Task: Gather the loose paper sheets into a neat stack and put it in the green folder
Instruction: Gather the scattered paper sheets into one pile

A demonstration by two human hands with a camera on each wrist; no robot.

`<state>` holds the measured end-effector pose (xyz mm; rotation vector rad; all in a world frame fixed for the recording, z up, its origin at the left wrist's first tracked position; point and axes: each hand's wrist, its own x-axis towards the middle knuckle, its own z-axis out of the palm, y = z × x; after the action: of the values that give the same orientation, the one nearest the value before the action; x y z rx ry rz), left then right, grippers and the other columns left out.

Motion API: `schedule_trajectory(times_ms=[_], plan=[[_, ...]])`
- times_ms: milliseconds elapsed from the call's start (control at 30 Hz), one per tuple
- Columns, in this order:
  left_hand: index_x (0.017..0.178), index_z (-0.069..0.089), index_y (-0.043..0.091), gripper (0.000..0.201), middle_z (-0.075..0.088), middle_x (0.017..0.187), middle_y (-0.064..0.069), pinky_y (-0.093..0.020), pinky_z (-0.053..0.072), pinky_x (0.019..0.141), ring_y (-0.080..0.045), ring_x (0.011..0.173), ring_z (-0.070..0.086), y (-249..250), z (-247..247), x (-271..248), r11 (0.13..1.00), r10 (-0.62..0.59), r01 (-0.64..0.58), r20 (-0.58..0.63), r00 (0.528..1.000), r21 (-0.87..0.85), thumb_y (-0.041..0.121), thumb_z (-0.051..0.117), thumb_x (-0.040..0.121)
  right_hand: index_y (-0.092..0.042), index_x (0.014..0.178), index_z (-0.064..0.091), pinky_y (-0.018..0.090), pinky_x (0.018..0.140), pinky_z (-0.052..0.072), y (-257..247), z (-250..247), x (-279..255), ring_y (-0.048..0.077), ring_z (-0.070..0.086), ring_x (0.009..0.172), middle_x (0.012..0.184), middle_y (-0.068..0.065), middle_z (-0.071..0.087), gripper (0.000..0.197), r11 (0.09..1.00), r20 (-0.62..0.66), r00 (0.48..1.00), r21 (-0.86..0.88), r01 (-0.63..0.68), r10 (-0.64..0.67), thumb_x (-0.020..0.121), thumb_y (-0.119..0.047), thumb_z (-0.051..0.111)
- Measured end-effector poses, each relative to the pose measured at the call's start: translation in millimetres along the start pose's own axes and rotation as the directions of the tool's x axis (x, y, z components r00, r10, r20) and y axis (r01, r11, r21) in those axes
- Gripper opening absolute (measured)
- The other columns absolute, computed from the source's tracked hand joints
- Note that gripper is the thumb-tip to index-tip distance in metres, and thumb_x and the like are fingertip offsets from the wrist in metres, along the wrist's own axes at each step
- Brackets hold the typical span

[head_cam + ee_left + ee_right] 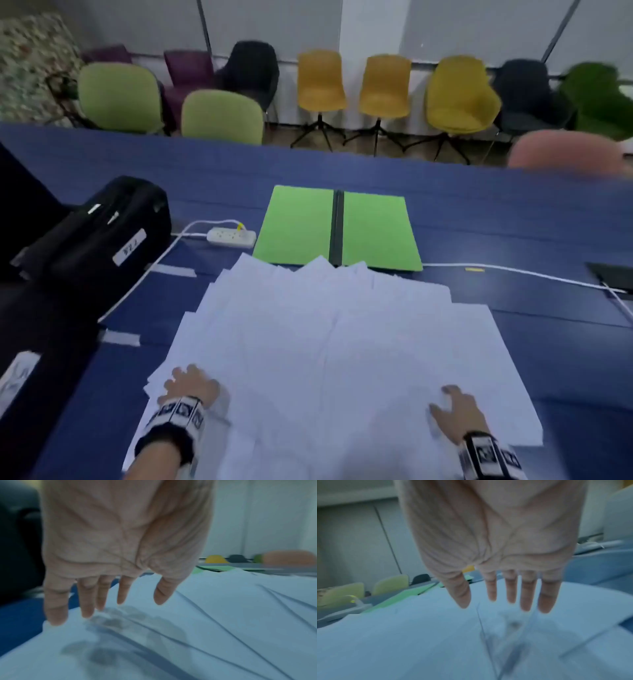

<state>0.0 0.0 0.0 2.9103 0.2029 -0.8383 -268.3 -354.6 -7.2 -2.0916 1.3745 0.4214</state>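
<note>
Several loose white paper sheets [329, 342] lie fanned out and overlapping on the blue table. The green folder [298, 228] lies open flat just beyond them, its dark spine in the middle. My left hand [186, 385] hovers palm down at the pile's near left edge, fingers spread and straight [56, 609], just above the sheets [188, 628]. My right hand [452, 407] is over the near right part of the pile, fingers straight and apart [546, 601] above the sheets [402, 642]. Neither hand holds anything.
A black bag [102, 236] with a white label stands at the left. A white power strip [231, 237] with its cable lies left of the folder, and a white cable [513, 272] runs off to the right. Coloured chairs [320, 82] line the far wall.
</note>
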Motion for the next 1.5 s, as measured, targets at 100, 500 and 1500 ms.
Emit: schedule_trajectory(times_ms=[100,500,1500], plan=[[0.141,0.028,0.002,0.067,0.027,0.146,-0.021,-0.043,0.031,0.107,-0.038,0.133,0.032,-1,-2,13,0.968,-0.177,0.176,0.009,0.984,-0.178,0.037,0.053,0.089,-0.009,0.136,0.036,0.045,0.097,0.041,-14,12,1,0.044,0.049,0.117,0.136,0.024,0.035,0.062,0.966,-0.063,0.971,0.137,-0.219,0.229,0.084,-0.027,0.064],[0.137,0.037,-0.002,0.066,0.049,0.136,-0.022,-0.038,0.041,0.102,-0.035,0.123,0.051,2,19,35,0.69,-0.134,0.099,0.009,0.991,-0.717,0.01,0.069,0.08,-0.007,0.149,0.006,0.044,0.108,0.033,-35,46,-8,0.037,0.042,0.131,0.143,0.026,0.039,0.094,0.662,-0.113,0.887,0.709,-0.244,0.448,0.081,-0.018,0.071],[0.12,0.057,-0.004,0.054,0.062,0.122,-0.017,-0.03,0.047,0.085,-0.027,0.103,0.06,44,41,-3,0.642,0.2,0.078,0.265,0.943,-0.763,0.011,0.08,0.073,-0.012,0.105,0.064,0.028,0.077,0.046,-74,75,-23,0.027,0.062,0.089,0.096,0.008,0.066,0.019,0.878,-0.008,1.0,0.479,0.019,-0.017,0.087,-0.018,0.061]])
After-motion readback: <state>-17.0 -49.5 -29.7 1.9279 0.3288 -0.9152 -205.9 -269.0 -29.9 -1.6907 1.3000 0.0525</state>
